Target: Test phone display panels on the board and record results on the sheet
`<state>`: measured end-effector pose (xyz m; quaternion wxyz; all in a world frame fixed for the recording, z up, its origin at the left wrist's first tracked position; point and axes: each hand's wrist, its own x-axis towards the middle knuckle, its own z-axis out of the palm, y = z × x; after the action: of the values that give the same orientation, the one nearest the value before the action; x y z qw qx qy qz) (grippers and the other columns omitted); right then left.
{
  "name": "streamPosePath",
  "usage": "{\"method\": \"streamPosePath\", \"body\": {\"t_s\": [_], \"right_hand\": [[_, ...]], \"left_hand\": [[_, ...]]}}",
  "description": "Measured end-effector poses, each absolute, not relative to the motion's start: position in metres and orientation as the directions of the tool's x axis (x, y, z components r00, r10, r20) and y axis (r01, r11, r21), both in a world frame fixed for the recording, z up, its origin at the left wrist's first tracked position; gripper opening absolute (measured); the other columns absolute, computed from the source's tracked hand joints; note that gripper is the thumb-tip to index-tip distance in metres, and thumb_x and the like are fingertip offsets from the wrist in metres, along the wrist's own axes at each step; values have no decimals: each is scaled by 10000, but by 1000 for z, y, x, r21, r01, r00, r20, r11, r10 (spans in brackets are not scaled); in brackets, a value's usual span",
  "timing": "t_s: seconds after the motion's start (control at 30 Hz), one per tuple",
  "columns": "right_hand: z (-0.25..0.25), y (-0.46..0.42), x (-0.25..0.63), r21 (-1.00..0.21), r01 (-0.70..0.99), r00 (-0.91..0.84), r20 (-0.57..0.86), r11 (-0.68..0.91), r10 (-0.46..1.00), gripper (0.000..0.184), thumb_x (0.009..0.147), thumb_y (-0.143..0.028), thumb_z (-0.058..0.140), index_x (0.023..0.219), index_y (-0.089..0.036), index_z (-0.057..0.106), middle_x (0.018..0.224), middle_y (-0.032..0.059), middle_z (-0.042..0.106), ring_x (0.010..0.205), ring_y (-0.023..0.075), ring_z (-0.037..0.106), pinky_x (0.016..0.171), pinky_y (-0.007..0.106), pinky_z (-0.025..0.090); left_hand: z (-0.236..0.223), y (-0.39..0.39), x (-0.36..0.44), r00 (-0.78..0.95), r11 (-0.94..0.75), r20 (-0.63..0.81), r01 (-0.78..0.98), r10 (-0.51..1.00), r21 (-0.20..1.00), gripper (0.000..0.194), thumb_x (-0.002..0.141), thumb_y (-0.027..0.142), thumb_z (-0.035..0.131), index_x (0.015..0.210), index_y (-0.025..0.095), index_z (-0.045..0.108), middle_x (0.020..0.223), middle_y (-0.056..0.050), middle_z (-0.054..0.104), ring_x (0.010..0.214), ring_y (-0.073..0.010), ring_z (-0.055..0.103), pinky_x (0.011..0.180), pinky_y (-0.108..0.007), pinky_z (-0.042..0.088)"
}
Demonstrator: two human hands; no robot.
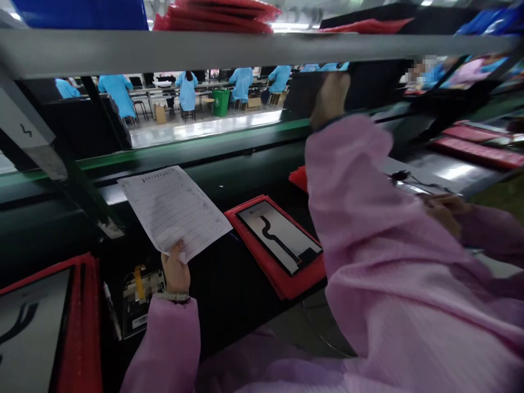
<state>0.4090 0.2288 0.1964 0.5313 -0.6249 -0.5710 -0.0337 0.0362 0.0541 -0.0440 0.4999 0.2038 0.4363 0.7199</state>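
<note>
A printed sheet of paper with a table of lines and handwriting is pinched at its lower edge by my left hand. Below that hand lies a small electronic assembly with a yellow ribbon, and a white pen rests beside it. My right hand, smeared by motion, is raised at the far side of the bench, in front of dark panels; its fingers cannot be made out. Between my arms, a flat display panel with a black flex strip lies on red sheets.
Another display panel on red sheets lies at the left. Overhead runs a grey shelf beam carrying red bags; a metal post stands left. A co-worker's hands are at the right. A green conveyor edge crosses behind.
</note>
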Motion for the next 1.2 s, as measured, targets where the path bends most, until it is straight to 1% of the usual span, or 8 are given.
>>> {"method": "streamPosePath", "body": {"t_s": [0.1, 0.23, 0.37, 0.5, 0.67, 0.8, 1.07, 1.2], "right_hand": [[117, 194, 345, -819, 555, 381, 405, 144, 831, 342, 1016, -367, 551, 1279, -149, 564, 1128, 77, 647, 880, 143, 658, 742, 305, 592], [15, 141, 262, -912, 393, 57, 153, 118, 987, 387, 911, -310, 652, 1249, -136, 577, 959, 58, 680, 804, 137, 650, 711, 268, 561], [-40, 112, 218, -958, 262, -166, 73, 115, 984, 400, 778, -368, 733, 1107, -166, 628, 935, 45, 680, 795, 153, 629, 706, 284, 548], [-56, 107, 219, -975, 174, -247, 96, 141, 964, 316, 769, -444, 683, 942, -182, 647, 830, 27, 652, 729, 156, 581, 627, 284, 499], [-60, 109, 230, -954, 195, -133, 203, 227, 970, 121, 753, -303, 655, 815, -199, 660, 801, 17, 598, 752, 161, 534, 712, 313, 441], [-60, 112, 231, -957, 170, -65, 229, 237, 971, 68, 725, -240, 641, 771, -199, 670, 805, 22, 597, 782, 175, 557, 742, 326, 426], [-51, 107, 235, -988, -50, 36, 146, 148, 989, 148, 790, -350, 627, 868, -225, 627, 882, 35, 656, 866, 213, 610, 776, 342, 500], [-50, 109, 235, -985, 147, 253, 130, 94, 959, 125, 843, -294, 545, 929, -219, 597, 923, 52, 660, 874, 219, 620, 782, 353, 501]], "left_hand": [[-40, 51, 40, -405, -126, -156, -588, 901, 799, 290, 725, 102, 701, 980, 238, 688, 1175, -49, 725, 1231, -247, 638, 1077, -399, 505], [-42, 47, 46, -447, -167, -146, -588, 883, 791, 338, 707, 134, 717, 1020, 250, 663, 1220, -39, 709, 1278, -242, 609, 1095, -396, 490], [-53, 43, 49, -514, -188, -139, -533, 846, 825, 402, 680, 154, 766, 1049, 245, 634, 1292, -60, 663, 1320, -271, 568, 1119, -437, 463], [-54, 37, 47, -554, -206, -103, -468, 826, 859, 482, 658, 179, 801, 1102, 239, 624, 1303, -76, 649, 1309, -288, 567, 1103, -436, 469], [-35, 34, 28, -484, -261, 48, -383, 874, 886, 612, 767, 336, 762, 1335, 255, 546, 1259, -90, 665, 1208, -257, 631, 983, -372, 520], [-32, 37, 7, -540, -178, -37, -341, 841, 923, 697, 763, 270, 752, 1395, 280, 459, 1210, -78, 667, 1129, -212, 659, 931, -338, 516], [-42, 38, 4, -428, 38, -190, -339, 884, 940, 184, 692, 235, 758, 860, 192, 696, 1032, -74, 730, 896, -184, 691, 732, -274, 550], [-46, 30, 16, -402, 62, -205, -341, 892, 938, 259, 648, 251, 840, 867, 174, 723, 965, -61, 746, 898, -189, 699, 815, -314, 555]]}}
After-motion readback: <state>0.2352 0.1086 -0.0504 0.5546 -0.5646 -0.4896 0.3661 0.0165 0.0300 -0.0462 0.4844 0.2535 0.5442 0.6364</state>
